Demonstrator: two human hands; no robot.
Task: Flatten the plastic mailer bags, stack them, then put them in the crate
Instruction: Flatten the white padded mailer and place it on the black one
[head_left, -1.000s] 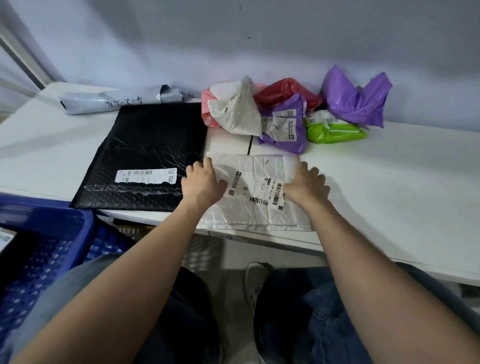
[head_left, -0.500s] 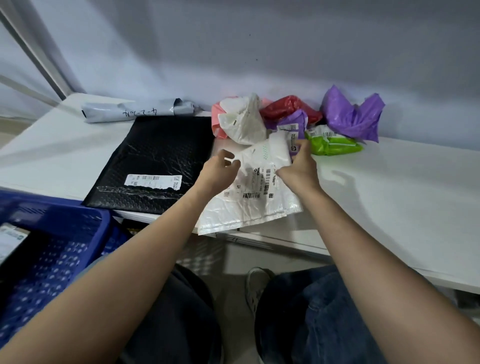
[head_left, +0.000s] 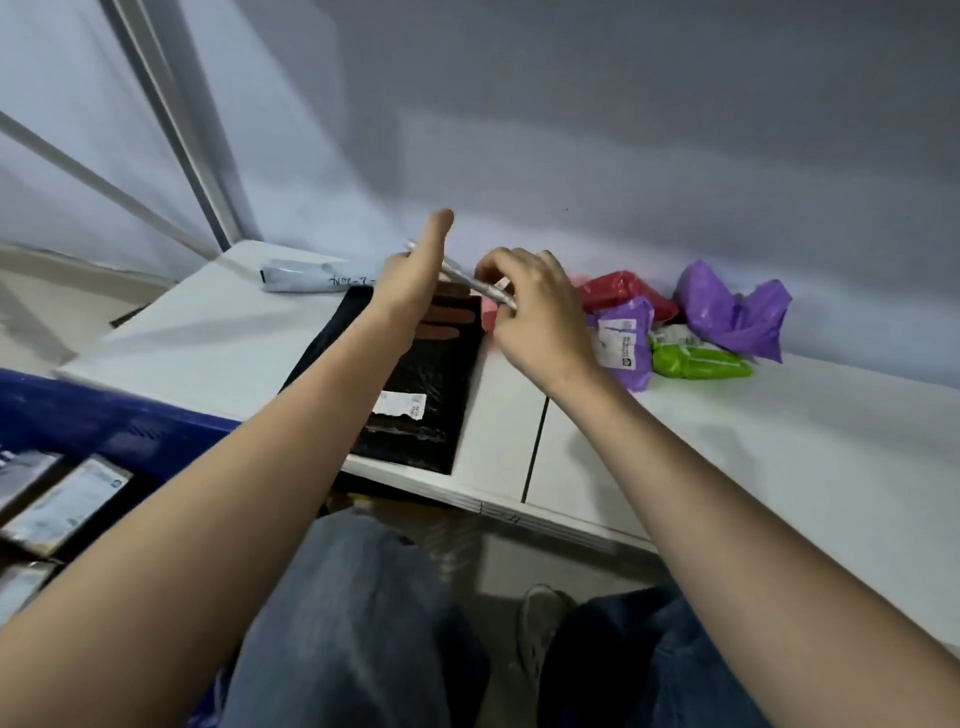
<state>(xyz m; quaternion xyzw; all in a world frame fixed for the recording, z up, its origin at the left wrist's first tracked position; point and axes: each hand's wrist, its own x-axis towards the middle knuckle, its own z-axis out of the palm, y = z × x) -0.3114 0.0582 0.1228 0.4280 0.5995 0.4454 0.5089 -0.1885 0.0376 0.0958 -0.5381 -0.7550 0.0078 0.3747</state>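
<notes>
I hold a white bubble mailer (head_left: 478, 285) in the air, edge-on, so it shows only as a thin strip. My left hand (head_left: 413, 283) grips its left part, thumb up and fingers underneath. At its right end my right hand (head_left: 537, 317) pinches it. Both hands hover above the far end of a flat black mailer (head_left: 415, 374) lying on the white table (head_left: 727, 467). A blue crate (head_left: 104, 421) stands low at the left with labelled packets inside.
A rolled grey mailer (head_left: 311, 275) lies at the table's back left. Crumpled bags are piled against the wall: pink (head_left: 491, 318), red (head_left: 623, 291), purple with a label (head_left: 623, 340), green (head_left: 696, 361) and another purple (head_left: 732, 312). My knees are under the table edge.
Both hands have lifted the white mailer off the table's front edge, then carried it up and left over the black mailer. It has turned edge-on. My view has tilted upward.
</notes>
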